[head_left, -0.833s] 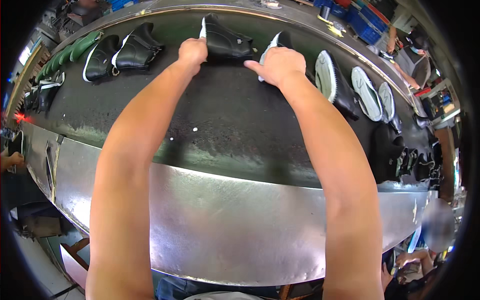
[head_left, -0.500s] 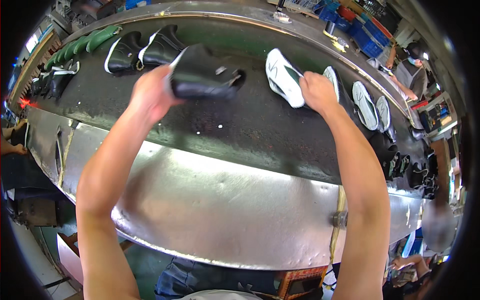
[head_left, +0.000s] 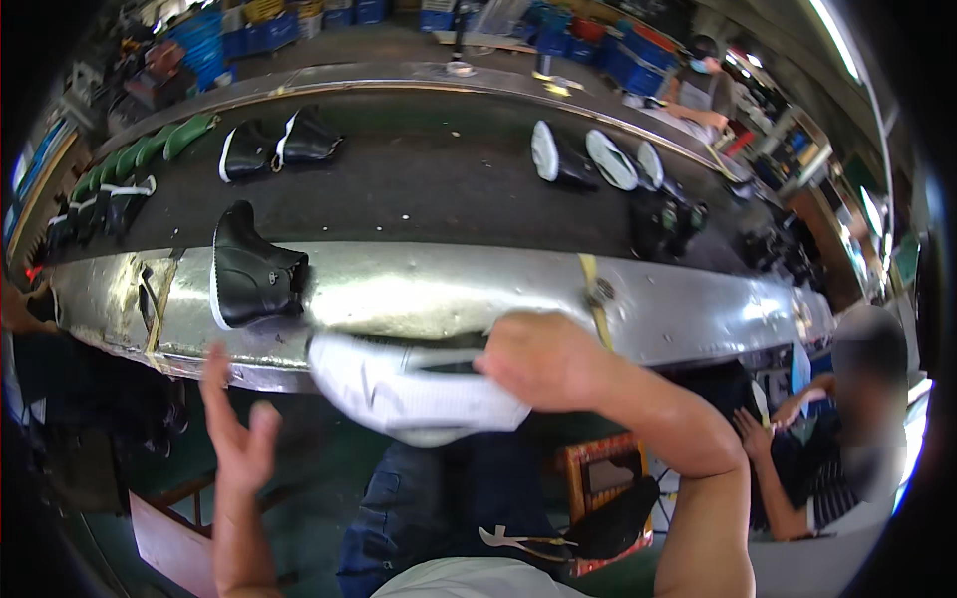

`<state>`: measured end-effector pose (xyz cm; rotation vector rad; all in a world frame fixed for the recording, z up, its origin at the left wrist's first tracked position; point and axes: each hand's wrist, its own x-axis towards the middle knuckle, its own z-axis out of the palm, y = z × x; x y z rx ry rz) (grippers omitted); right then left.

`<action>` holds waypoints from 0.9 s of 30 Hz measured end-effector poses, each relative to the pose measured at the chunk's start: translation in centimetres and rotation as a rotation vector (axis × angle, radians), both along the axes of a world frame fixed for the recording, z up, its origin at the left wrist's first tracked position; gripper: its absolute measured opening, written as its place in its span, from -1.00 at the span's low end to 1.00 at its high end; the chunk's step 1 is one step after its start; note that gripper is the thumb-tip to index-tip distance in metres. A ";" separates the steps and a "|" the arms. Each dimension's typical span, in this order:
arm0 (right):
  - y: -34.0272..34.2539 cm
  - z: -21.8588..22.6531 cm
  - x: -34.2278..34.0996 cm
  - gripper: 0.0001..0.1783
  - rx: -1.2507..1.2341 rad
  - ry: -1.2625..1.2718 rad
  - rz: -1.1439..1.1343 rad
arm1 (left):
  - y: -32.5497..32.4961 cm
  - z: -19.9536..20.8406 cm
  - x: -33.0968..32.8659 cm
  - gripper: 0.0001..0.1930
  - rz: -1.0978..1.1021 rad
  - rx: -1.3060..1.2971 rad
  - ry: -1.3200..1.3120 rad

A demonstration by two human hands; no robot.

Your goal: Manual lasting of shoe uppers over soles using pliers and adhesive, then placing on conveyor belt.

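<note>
My right hand (head_left: 543, 361) grips a boot with a white sole (head_left: 394, 384) over the near edge of the metal ledge. Its sole, marked with a dark squiggle, faces me and is blurred by motion; most of the upper is hidden. Empty, with fingers spread, my left hand (head_left: 239, 424) is below the ledge, left of that boot. A short black boot (head_left: 257, 269) lies on its side on the metal ledge, its white sole edge toward the left and its top opening to the right.
On the dark conveyor belt (head_left: 429, 184) lie black boots (head_left: 307, 138) at left, white-soled ones (head_left: 610, 159) at right, and green boots (head_left: 150, 148) far left. A co-worker (head_left: 817, 429) sits close at right; another person (head_left: 703, 90) works beyond the belt.
My left hand has let go of the black boot, now on the metal ledge, and drawn back. My right hand has brought a white-soled boot off the belt toward me. The view has shifted.
</note>
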<state>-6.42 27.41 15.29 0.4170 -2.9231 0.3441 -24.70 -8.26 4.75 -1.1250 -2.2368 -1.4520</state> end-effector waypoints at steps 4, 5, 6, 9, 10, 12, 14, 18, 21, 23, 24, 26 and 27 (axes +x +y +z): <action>-5.9 -6.0 9.4 -0.81 -0.121 0.118 0.146 | -1.4 -1.6 11.0 0.02 -0.379 -0.119 -0.755; -7.0 -8.0 11.8 -0.80 -0.144 0.099 0.106 | -2.9 -3.9 12.7 -0.04 -0.376 -0.087 -0.821; -7.7 -10.9 13.9 -0.81 -0.215 0.112 0.089 | -4.1 -4.7 15.1 -0.14 -0.335 -0.217 -0.663; -9.6 -20.3 20.5 -0.81 -0.265 0.038 -0.052 | -5.8 -4.7 23.0 -0.29 -0.302 -0.664 -0.643; -10.8 -21.8 22.0 -0.79 -0.236 -0.046 -0.151 | -6.9 -6.7 24.7 -0.24 -0.441 -0.761 -0.538; -13.4 -24.1 25.1 -0.76 -0.301 0.010 -0.231 | -6.9 -10.8 27.0 -0.19 -0.588 -0.861 -0.425; -15.7 -24.2 27.5 -0.58 -0.406 -0.019 -0.473 | -3.9 -11.8 28.6 -0.02 -0.724 -0.707 0.090; -20.2 -23.1 33.0 -0.36 -0.322 -0.053 -0.561 | 5.5 -12.7 29.6 0.15 -0.625 -0.990 -0.334; -23.1 -24.2 35.9 -0.32 -0.192 -0.355 -0.435 | 10.4 -11.7 29.2 0.02 -0.635 -1.214 -0.350; -23.4 -24.0 36.3 -0.34 -0.181 -0.355 -0.450 | 11.7 -12.4 28.8 -0.05 -0.649 -1.190 -0.418; -23.5 -23.9 36.4 -0.35 -0.172 -0.358 -0.454 | 11.8 -13.2 28.4 -0.11 -0.653 -1.166 -0.493; -23.2 -22.3 36.2 -0.37 -0.200 -0.561 -0.508 | 11.0 -17.5 26.0 -0.28 -0.694 -0.859 -0.668; -22.8 -21.7 35.7 -0.40 -0.221 -0.758 -0.560 | 10.4 -19.6 24.7 -0.33 -0.730 -0.690 -0.832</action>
